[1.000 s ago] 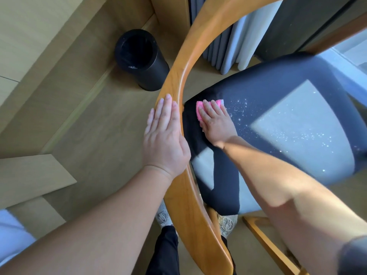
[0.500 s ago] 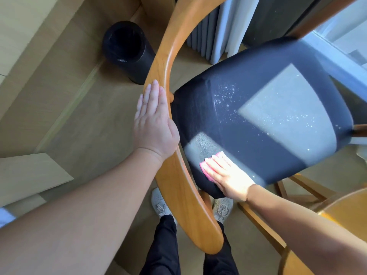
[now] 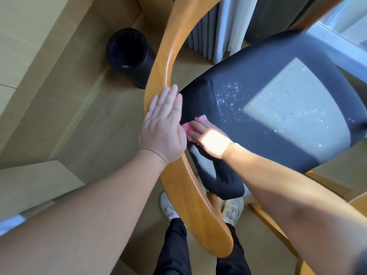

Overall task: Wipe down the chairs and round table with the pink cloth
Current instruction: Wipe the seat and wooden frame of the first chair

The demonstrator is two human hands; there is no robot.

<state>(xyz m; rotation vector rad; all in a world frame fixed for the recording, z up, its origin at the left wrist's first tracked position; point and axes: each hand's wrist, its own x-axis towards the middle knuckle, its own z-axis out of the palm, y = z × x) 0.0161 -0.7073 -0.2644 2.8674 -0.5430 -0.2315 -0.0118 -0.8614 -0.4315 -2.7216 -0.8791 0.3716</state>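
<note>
A chair with a curved orange wooden backrest point(image 3: 168, 62) and a dark blue padded seat point(image 3: 278, 80) stands below me. My left hand point(image 3: 162, 124) lies flat with straight fingers on the backrest rail. My right hand point(image 3: 208, 137) presses the pink cloth point(image 3: 187, 129) flat against the seat's rear left part, just right of the rail. Only a small strip of the cloth shows past the fingers. White specks point(image 3: 230, 96) are scattered over the seat ahead of the cloth.
A black cylindrical bin point(image 3: 129, 54) stands on the floor left of the chair. Grey and white curtains point(image 3: 218, 26) hang behind it. Another wooden chair frame point(image 3: 278, 225) sits at the lower right. My shoes point(image 3: 232, 211) stand under the backrest.
My right hand has slid the cloth from the seat's near corner back up toward the rear, close beside the left hand. The left hand stays flat on the rail.
</note>
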